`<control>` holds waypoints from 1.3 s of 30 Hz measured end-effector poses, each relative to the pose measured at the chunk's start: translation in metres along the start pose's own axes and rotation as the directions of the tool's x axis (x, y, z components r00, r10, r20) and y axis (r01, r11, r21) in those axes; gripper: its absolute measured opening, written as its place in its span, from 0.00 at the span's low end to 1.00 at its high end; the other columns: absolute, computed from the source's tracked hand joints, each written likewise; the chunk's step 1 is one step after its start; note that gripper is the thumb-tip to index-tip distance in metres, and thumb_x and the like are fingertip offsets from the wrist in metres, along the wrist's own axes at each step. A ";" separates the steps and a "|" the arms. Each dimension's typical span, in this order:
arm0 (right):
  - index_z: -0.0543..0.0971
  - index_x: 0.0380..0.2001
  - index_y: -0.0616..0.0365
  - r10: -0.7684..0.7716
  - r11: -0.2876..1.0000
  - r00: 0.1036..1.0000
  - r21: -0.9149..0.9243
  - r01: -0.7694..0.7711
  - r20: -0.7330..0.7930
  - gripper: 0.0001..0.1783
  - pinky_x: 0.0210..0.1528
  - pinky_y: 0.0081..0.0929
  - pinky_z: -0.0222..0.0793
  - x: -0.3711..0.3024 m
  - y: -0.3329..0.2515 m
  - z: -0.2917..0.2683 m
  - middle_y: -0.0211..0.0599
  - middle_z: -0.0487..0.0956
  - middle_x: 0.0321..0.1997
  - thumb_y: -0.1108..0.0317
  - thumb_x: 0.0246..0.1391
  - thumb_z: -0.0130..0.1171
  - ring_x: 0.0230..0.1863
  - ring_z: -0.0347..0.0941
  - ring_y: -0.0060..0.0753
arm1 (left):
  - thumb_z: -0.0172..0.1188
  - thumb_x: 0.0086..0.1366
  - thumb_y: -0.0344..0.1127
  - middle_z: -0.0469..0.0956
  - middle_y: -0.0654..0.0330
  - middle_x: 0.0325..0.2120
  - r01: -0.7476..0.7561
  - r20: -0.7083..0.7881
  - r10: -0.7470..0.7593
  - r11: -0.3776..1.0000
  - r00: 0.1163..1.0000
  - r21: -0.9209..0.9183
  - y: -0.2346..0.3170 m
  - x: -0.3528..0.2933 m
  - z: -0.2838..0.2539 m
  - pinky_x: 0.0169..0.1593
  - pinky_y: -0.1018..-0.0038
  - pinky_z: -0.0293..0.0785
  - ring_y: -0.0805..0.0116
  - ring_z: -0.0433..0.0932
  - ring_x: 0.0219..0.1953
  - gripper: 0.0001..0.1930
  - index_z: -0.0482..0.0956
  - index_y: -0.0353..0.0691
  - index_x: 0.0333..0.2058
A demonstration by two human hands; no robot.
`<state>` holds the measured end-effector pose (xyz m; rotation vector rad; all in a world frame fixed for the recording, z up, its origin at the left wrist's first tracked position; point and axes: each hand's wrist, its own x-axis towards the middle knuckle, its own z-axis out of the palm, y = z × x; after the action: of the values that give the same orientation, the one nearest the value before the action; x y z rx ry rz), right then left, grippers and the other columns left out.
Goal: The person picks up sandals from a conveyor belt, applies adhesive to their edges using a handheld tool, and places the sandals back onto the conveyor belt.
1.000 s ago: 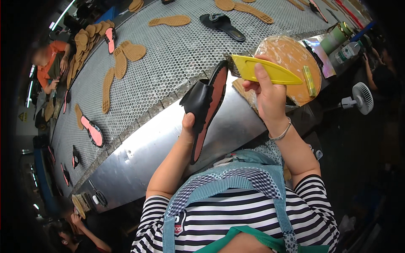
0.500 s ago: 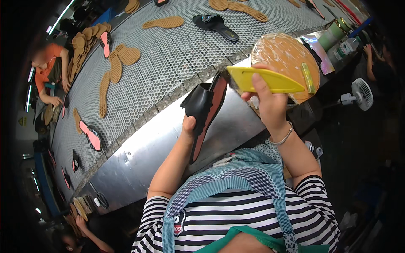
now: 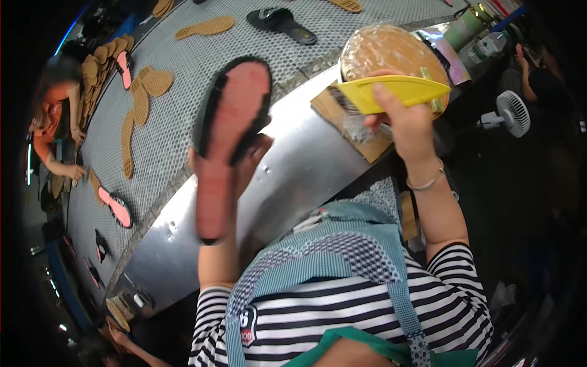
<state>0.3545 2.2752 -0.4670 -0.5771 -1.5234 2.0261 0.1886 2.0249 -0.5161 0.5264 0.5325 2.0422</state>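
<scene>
My left hand point(image 3: 254, 156) is wrapped round a black slipper point(image 3: 235, 116), held up over the metal table edge with its pinkish-red underside facing me. Most of that hand is hidden behind the sole, which is slightly blurred. Closed round a yellow-handled brush point(image 3: 391, 93) is my right hand point(image 3: 406, 119). The brush's dark bristles point left, just in front of a round tan pot point(image 3: 391, 52) wrapped in clear plastic. A piece of cardboard point(image 3: 367, 150) lies below the bristles.
A mesh-topped conveyor point(image 3: 189, 79) carries tan soles point(image 3: 205, 28), a black slipper point(image 3: 281, 25) and pink-bottomed pieces point(image 3: 116, 207). At right stand a green flask point(image 3: 468, 27), a clear bottle point(image 3: 487, 47) and a white fan point(image 3: 512, 114). A person in orange point(image 3: 52, 134) works at far left.
My left hand has moved left and turned the slipper so its underside faces me. The brush in my right hand has come away from the slipper, slightly right. The whole view has shifted.
</scene>
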 end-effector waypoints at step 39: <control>0.73 0.46 0.60 0.032 0.989 0.969 0.132 -0.066 0.245 0.13 0.25 0.15 0.69 -0.019 0.040 0.034 0.34 0.77 0.33 0.69 0.59 0.54 0.25 0.74 0.19 | 0.46 0.67 0.49 0.80 0.53 0.30 0.208 -0.544 0.008 0.919 0.839 0.335 -0.039 0.035 0.018 0.34 0.75 0.77 0.68 0.80 0.28 0.22 0.76 0.31 0.39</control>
<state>0.3416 2.2296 -0.4962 -0.3236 -1.4981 2.2893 0.2087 2.0762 -0.5183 0.1233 1.2928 1.9765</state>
